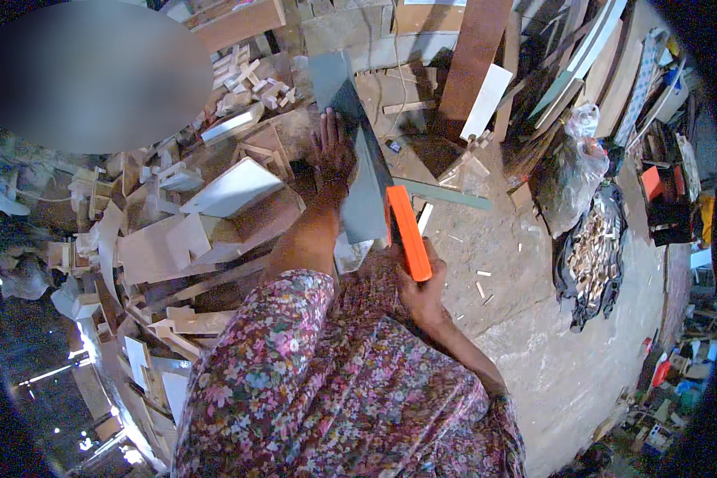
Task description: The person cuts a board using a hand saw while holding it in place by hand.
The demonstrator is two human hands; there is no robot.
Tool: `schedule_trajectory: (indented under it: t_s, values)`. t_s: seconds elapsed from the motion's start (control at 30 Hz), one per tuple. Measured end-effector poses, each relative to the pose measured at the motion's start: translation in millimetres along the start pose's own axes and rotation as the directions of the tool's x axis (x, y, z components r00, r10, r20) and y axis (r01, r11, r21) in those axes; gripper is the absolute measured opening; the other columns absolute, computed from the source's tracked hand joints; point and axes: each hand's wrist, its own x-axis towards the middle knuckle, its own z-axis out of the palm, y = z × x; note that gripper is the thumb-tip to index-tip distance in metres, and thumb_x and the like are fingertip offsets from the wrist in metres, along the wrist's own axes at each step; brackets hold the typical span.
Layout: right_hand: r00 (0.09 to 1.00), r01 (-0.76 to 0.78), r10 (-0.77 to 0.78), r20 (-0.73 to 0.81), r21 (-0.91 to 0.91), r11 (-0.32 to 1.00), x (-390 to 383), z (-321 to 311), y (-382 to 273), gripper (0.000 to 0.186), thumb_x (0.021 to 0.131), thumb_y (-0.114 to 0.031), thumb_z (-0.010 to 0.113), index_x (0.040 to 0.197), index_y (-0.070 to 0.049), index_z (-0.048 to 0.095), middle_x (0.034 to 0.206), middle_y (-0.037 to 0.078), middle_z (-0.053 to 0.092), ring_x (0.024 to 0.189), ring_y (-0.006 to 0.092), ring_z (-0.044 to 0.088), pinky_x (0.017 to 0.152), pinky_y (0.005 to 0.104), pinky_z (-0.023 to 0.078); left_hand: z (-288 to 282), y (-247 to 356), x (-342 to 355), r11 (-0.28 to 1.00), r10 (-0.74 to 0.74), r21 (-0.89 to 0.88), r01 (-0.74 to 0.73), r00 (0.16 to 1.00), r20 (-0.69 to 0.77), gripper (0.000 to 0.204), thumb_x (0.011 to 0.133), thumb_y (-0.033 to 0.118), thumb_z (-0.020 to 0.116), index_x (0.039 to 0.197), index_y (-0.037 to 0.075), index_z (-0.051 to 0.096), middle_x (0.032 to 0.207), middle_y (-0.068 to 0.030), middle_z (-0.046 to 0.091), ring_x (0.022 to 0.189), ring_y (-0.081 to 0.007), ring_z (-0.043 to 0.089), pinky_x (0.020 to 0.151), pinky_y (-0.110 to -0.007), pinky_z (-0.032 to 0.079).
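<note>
Orange bar-shaped tool (409,231): in your right hand (424,291), its upper end just beside the right edge of the long, flat, grey-painted board (362,199); you've got that board in front of you, running away from your body.
Left hand (333,151): flat on the board, fingers a little spread, nothing pinched.
Right fingers: curled around the tool's lower end; how tightly, I can't tell.
Board slip: you have just 1 palm on it, so a sideways push could swing it; what props it underneath isn't clear.
Tool skid: a glancing stroke could run up the edge towards your left fingers.
Cloth snag: your loose, floral-print garment (319,398) bunches close to the board's near end and could catch.
Footing: small pale wood sticks (483,273) litter the grey concrete floor (534,358) on your right; stepping there could roll your foot.
Black plastic bag (564,275): gaping open, heaped with pale wood offcuts (595,253).
Clear plastic bag (570,179): bulging just behind the black 1, contents too blurred to name.
</note>
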Motion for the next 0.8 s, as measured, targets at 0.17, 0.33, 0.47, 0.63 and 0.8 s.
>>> schedule_trajectory:
  t_s: [0.17, 0.33, 0.47, 0.63, 0.8]
  values:
    - [0.995, -0.079, 0.079, 0.058, -0.005, 0.997, 2, 3, -4, 0.016, 0.074, 0.002, 0.057, 0.090, 0.003, 0.054, 0.076, 0.002, 0.053, 0.068, 0.0085, 0.048, 0.062, 0.0236, 0.041, -8, -3, -5, 0.996, 0.078, -0.037, -0.080, 0.995, -0.063, 0.053, 0.080, 0.010, 0.038, 0.131, -0.002, 0.030, 0.140, -0.0205, 0.021, 0.131, -0.0333, 0.019, 0.105, -0.046, 0.020]
    - [0.994, -0.095, 0.102, -0.032, 0.181, 0.979, 7, 3, -8, 0.013, 0.076, 0.000, 0.059, 0.088, 0.003, 0.055, 0.073, 0.002, 0.053, 0.066, 0.0086, 0.047, 0.061, 0.0240, 0.040, 6, -5, 0, 0.976, 0.096, -0.178, -0.124, 0.982, -0.161, 0.053, 0.079, 0.007, 0.037, 0.131, -0.004, 0.029, 0.140, -0.0208, 0.021, 0.131, -0.0337, 0.019, 0.106, -0.045, 0.019]
    - [0.995, -0.038, 0.048, -0.089, 0.120, 0.992, -2, -6, -17, 0.015, 0.077, -0.004, 0.062, 0.088, 0.004, 0.057, 0.072, 0.004, 0.057, 0.066, 0.0093, 0.049, 0.061, 0.0256, 0.041, 16, -5, 0, 0.975, 0.066, -0.192, -0.112, 0.971, -0.229, 0.055, 0.079, 0.008, 0.038, 0.131, -0.003, 0.029, 0.140, -0.0204, 0.021, 0.131, -0.0341, 0.019, 0.106, -0.045, 0.018]
    - [0.996, 0.068, -0.069, -0.065, -0.010, 0.998, 37, 8, -4, 0.016, 0.079, -0.009, 0.061, 0.088, 0.004, 0.057, 0.071, 0.004, 0.057, 0.063, 0.0113, 0.050, 0.059, 0.0276, 0.042, 16, -4, -3, 0.971, 0.029, -0.231, -0.056, 0.992, -0.120, 0.054, 0.080, 0.010, 0.039, 0.131, -0.003, 0.029, 0.140, -0.0195, 0.021, 0.131, -0.0330, 0.021, 0.106, -0.044, 0.017]
    - [0.980, 0.134, -0.119, -0.160, 0.083, 0.988, 115, 45, 33, 0.012, 0.074, -0.008, 0.062, 0.083, -0.001, 0.057, 0.066, 0.009, 0.059, 0.060, 0.0219, 0.056, 0.060, 0.0318, 0.045, 14, 1, 0, 0.995, -0.037, -0.099, 0.033, 0.999, -0.039, 0.053, 0.080, 0.011, 0.040, 0.130, -0.004, 0.031, 0.140, -0.0197, 0.024, 0.130, -0.0317, 0.023, 0.106, -0.044, 0.018]
